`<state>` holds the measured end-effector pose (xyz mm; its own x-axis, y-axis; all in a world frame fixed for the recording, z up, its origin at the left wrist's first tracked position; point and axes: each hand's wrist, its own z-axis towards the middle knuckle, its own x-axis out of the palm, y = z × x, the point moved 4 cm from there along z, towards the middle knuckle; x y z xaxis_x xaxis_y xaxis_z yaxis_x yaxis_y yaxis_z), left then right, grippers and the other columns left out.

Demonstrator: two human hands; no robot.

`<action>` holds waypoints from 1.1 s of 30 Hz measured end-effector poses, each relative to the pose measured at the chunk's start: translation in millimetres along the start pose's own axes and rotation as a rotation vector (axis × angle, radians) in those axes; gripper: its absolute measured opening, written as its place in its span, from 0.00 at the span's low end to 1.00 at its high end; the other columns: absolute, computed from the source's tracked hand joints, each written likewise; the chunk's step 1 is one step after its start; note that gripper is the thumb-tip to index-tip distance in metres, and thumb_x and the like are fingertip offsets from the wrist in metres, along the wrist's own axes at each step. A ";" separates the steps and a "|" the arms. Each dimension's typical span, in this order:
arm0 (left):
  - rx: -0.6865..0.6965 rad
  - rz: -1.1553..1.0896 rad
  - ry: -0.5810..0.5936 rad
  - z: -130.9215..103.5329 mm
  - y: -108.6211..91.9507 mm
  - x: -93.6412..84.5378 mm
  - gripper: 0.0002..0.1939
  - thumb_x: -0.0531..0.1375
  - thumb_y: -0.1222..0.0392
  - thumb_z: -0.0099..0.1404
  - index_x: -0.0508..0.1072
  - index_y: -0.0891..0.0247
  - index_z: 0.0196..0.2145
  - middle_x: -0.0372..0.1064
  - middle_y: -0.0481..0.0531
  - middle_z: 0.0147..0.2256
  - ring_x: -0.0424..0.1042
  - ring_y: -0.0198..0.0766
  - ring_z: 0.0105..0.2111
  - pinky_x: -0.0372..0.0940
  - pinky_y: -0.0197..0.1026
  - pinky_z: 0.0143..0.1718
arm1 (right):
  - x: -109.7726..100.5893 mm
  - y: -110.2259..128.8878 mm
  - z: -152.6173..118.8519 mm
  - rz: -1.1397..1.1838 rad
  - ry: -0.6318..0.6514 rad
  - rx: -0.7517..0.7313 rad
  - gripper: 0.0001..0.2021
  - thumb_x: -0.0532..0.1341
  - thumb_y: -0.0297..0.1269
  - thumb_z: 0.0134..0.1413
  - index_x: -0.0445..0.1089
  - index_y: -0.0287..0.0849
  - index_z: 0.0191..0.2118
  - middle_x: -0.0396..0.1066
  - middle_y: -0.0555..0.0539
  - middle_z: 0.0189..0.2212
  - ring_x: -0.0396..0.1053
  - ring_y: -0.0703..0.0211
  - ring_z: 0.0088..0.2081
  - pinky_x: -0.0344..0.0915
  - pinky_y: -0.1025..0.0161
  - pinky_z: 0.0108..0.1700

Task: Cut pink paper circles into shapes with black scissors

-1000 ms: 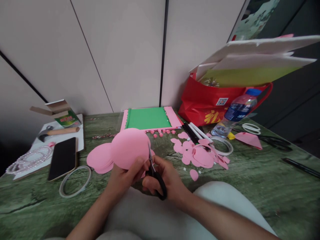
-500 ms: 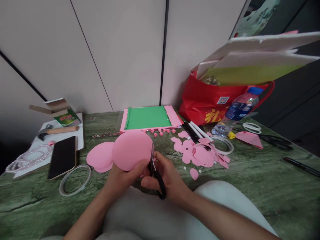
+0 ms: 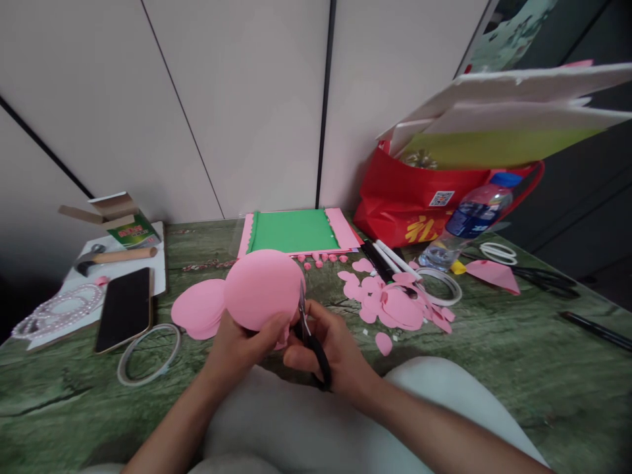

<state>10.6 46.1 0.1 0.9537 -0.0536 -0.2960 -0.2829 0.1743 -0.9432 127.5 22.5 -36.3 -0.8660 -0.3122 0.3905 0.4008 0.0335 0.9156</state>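
Observation:
A round pink paper disc (image 3: pixel 261 289) is pinched in my left hand (image 3: pixel 241 349), thumb on its face and fingers hidden behind. My right hand (image 3: pixel 330 345) is closed around the black handles of a pair of scissors (image 3: pixel 316 352). Their blades point upward and lie at the disc's right edge. A narrow bit of cut pink paper hangs by my left thumb. More pink paper discs (image 3: pixel 197 309) lie overlapped on the table to the left. Pink paper scraps and petal shapes (image 3: pixel 380 303) are heaped to the right.
At the back lies a green and pink paper panel (image 3: pixel 291 230). On the left are a phone (image 3: pixel 126 309), a tape roll (image 3: pixel 148 355), a hammer (image 3: pixel 118 257) and bead strings (image 3: pixel 62 309). A red bag (image 3: pixel 395 197), water bottle (image 3: pixel 469 224) and another tape roll (image 3: pixel 442 286) stand or lie right.
The disc has tilted and shifted slightly in my left hand. The scissors have moved a little, and a strip of cut paper now shows below the disc near my thumb.

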 end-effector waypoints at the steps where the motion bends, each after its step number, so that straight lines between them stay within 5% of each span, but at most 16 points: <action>1: 0.000 -0.001 0.006 -0.1 0.4 -0.1 0.05 0.59 0.60 0.47 0.68 0.64 0.20 0.67 0.48 0.17 0.68 0.36 0.22 0.64 0.34 0.21 | -0.1 -0.5 0.0 0.010 0.001 0.005 0.21 0.70 0.41 0.32 0.59 0.43 0.30 0.58 0.59 0.16 0.52 0.71 0.17 0.49 0.72 0.18; 12: -0.086 -0.087 0.030 -1.7 15.4 1.4 0.20 0.57 0.53 0.53 0.62 0.65 0.11 0.53 0.44 0.09 0.52 0.26 0.11 0.46 0.30 0.12 | -2.5 -3.3 -1.0 -0.051 -0.043 0.037 0.17 0.67 0.40 0.34 0.59 0.42 0.29 0.62 0.58 0.13 0.54 0.72 0.13 0.51 0.74 0.15; 21: -0.124 0.017 -0.039 -0.8 7.9 0.2 0.19 0.60 0.52 0.51 0.63 0.65 0.11 0.55 0.44 0.09 0.53 0.27 0.11 0.50 0.30 0.11 | 0.5 -16.8 -1.9 -0.030 -0.014 0.071 0.19 0.69 0.42 0.34 0.59 0.42 0.30 0.60 0.59 0.14 0.53 0.71 0.15 0.50 0.72 0.17; 25: -0.133 0.020 -0.093 -1.3 6.6 -1.3 0.12 0.63 0.54 0.46 0.68 0.66 0.18 0.60 0.44 0.12 0.57 0.29 0.13 0.53 0.30 0.12 | 1.1 -8.3 -1.5 -0.007 -0.021 0.059 0.23 0.70 0.43 0.30 0.57 0.43 0.31 0.60 0.58 0.17 0.53 0.71 0.17 0.50 0.71 0.19; 29: -0.120 0.006 -0.035 -2.4 2.2 0.9 0.12 0.64 0.55 0.46 0.72 0.67 0.25 0.68 0.48 0.18 0.65 0.33 0.18 0.62 0.32 0.17 | 0.3 -0.8 -1.0 -0.022 -0.065 0.019 0.26 0.71 0.45 0.27 0.57 0.42 0.30 0.62 0.55 0.22 0.57 0.68 0.23 0.54 0.69 0.24; 33: -0.140 -0.004 -0.005 -3.6 2.1 1.1 0.12 0.64 0.55 0.47 0.72 0.67 0.23 0.67 0.48 0.17 0.63 0.32 0.17 0.60 0.31 0.16 | 1.1 0.0 -1.4 -0.016 -0.060 0.016 0.26 0.72 0.44 0.27 0.57 0.42 0.31 0.62 0.54 0.23 0.57 0.67 0.24 0.54 0.69 0.25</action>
<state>10.7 42.8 -2.8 0.9552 -0.0491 -0.2918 -0.2903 0.0354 -0.9563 127.0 20.8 -36.0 -0.8889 -0.2553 0.3804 0.3822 0.0446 0.9230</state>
